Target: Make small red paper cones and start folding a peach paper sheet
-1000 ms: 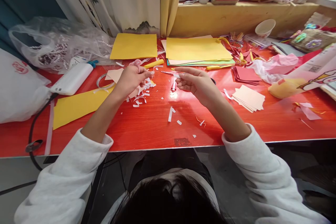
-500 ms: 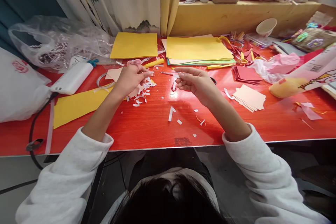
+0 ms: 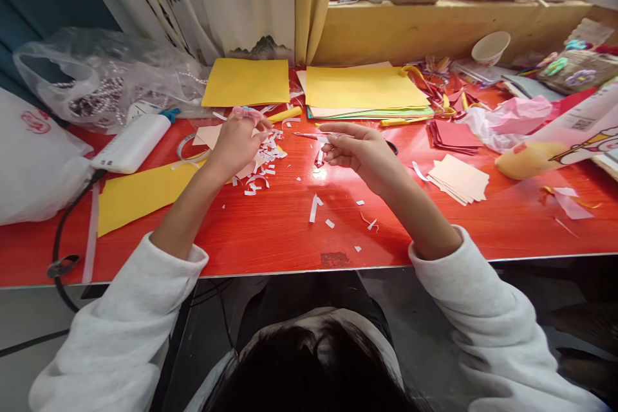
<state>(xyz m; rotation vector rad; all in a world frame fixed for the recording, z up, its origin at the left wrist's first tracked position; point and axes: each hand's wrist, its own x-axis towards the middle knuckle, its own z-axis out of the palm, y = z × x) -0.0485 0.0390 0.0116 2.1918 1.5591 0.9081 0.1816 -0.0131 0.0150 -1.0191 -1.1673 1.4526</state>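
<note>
My left hand (image 3: 237,147) hovers above a heap of white paper scraps (image 3: 270,153), its fingers curled together. A small pink looped thing (image 3: 245,114) sits at its fingers; its exact kind is unclear. In my right hand (image 3: 356,153) is a pair of scissors, closed around by the fingers. The slim blades (image 3: 309,136) point left, and a black handle loop (image 3: 392,147) shows behind the hand. Under the right fingertips lies a small red piece with a white strip (image 3: 319,154).
Yellow sheets (image 3: 246,82) and a stack of coloured paper (image 3: 362,91) lie at the back. Beige squares (image 3: 458,180), red squares (image 3: 454,137) and a bottle (image 3: 555,135) are to the right. A white power bank-like box (image 3: 132,145) and plastic bags stand left.
My left hand has turned slightly and its fingertips have lifted a little; the pink looped thing has tilted with it. My right hand has hardly moved.
</note>
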